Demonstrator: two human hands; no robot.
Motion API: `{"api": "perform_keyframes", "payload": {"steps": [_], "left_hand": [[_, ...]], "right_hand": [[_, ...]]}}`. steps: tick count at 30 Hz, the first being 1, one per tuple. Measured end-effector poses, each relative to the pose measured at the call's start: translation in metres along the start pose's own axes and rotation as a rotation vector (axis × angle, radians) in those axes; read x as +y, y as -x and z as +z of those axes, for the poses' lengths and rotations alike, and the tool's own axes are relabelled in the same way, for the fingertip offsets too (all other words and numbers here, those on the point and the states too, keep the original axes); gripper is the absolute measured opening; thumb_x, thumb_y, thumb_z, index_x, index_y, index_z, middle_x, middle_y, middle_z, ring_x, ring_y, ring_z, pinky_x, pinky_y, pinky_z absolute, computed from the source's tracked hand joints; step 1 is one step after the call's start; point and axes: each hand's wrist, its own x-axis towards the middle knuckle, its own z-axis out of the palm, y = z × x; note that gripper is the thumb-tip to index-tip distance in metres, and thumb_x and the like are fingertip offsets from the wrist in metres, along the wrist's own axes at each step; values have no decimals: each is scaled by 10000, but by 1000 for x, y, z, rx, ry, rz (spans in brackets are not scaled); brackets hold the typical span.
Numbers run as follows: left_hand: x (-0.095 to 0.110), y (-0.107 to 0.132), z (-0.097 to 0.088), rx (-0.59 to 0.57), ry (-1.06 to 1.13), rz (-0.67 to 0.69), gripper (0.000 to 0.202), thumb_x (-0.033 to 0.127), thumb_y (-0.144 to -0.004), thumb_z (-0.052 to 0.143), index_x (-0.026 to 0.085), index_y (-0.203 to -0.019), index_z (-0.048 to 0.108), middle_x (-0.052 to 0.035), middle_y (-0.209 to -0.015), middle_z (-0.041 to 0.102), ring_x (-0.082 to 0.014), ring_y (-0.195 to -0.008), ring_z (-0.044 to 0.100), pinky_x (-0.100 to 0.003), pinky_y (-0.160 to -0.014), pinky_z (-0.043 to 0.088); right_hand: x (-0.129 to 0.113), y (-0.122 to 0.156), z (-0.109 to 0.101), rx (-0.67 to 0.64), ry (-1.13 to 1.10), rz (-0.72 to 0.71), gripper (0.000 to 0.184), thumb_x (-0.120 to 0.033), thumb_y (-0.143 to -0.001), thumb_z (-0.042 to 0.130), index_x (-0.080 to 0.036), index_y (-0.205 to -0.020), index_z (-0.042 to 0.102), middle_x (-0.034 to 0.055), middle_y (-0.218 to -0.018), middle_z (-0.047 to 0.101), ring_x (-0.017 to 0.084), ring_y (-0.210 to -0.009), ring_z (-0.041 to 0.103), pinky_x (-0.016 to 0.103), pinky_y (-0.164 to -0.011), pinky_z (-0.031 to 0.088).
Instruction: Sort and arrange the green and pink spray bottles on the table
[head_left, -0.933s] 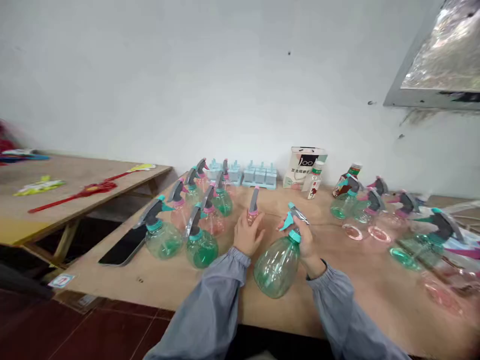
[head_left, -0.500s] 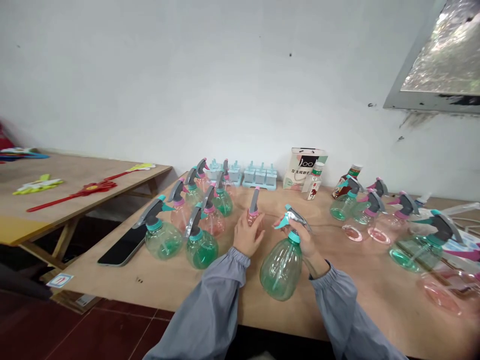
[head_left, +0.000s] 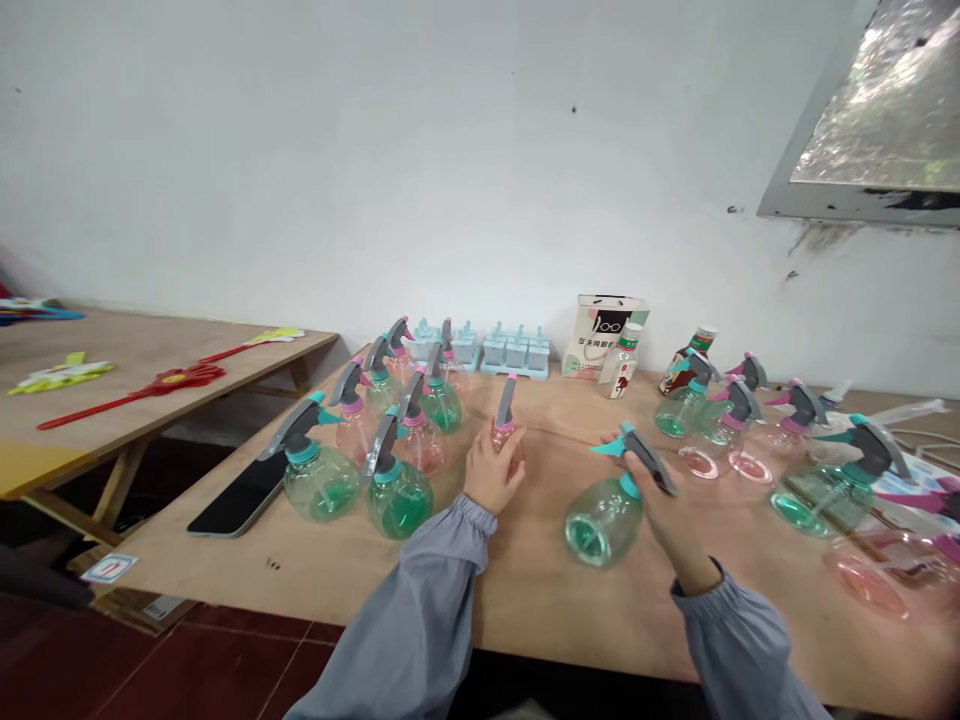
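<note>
My left hand is wrapped round a pink spray bottle on the table; its grey trigger head stands up above my fingers, and most of its body is hidden. In my right hand is a green spray bottle, gripped by its grey head and turquoise neck. This bottle tilts, its base facing me and its turquoise trigger pointing left. Left of my left hand stand several green and pink spray bottles, the nearest a green bottle. Several more, including a green bottle, are on the right.
A black phone lies near the table's left edge. Along the wall stand light-blue ice-pop moulds, a paper bag and a white bottle. On the left table lies a red hand clapper.
My right hand has moved right with the green spray bottle, tipping it so that its base now faces me. My left hand stays on the pink bottle.
</note>
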Motion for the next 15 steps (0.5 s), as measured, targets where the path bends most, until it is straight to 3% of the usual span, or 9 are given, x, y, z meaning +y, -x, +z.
{"api": "perform_keyframes", "payload": {"steps": [5,9,11,15], "left_hand": [[-1,0,1,-6,1,12,591,263,-873,628,290,-1459,556,-178,-1575,336,-393,-1419,410,-535,-1096,437],[-1,0,2,1,-6,11,593,262,-869,631,300,-1456,557,-164,-1568,353,-388,-1411,420,-528,-1089,445],[-2,0,3,12,-11,11,592,264,-865,636,301,-1451,562,-159,-1571,355,-383,-1411,422,-522,-1086,450],[-3,0,4,22,-24,13,587,277,-863,642,294,-1446,570,-162,-1581,345,-382,-1403,437,-511,-1078,461]], "right_hand": [[18,-3,-85,451,307,-118,539,-662,-683,764,-197,-954,790,35,-815,754,237,-758,677,409,-747,569],[26,0,-134,640,396,-89,599,-702,-653,749,-176,-938,783,44,-773,722,248,-728,660,428,-755,546],[26,5,-147,649,457,-120,611,-706,-650,743,-179,-959,772,75,-836,734,280,-800,679,449,-810,539],[35,23,-157,449,531,-110,666,-709,-660,740,-216,-1106,694,90,-995,724,316,-953,689,486,-886,537]]}}
